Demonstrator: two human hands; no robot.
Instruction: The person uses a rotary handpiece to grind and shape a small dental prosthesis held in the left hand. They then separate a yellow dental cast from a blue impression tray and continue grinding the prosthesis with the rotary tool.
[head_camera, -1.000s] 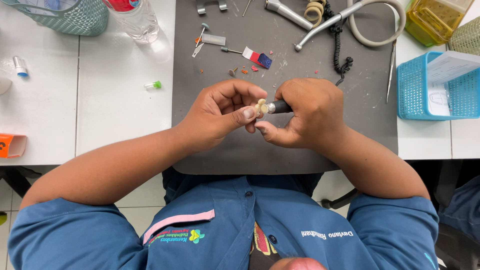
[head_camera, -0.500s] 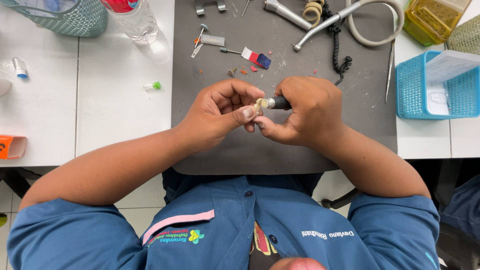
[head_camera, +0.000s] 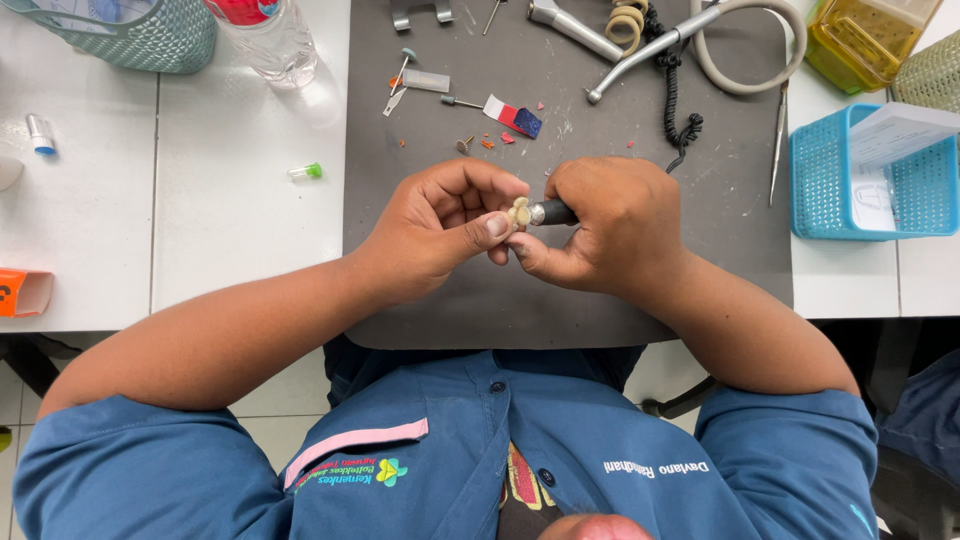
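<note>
Pinching small cream piece in left hand fingertips, clamped steady; right hand wrapped shut round handpiece, tip touching piece, above grey mat for control.

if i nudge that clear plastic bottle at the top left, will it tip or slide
The clear plastic bottle stands upright on the white table, so a high push would probably tip it. It looks thin-walled, likely light. Its round body would probably roll once down.

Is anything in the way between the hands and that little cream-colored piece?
Nothing visible is. The left hand pinches the small cream piece directly, and the right hand holds the dark tool right against it.
</note>
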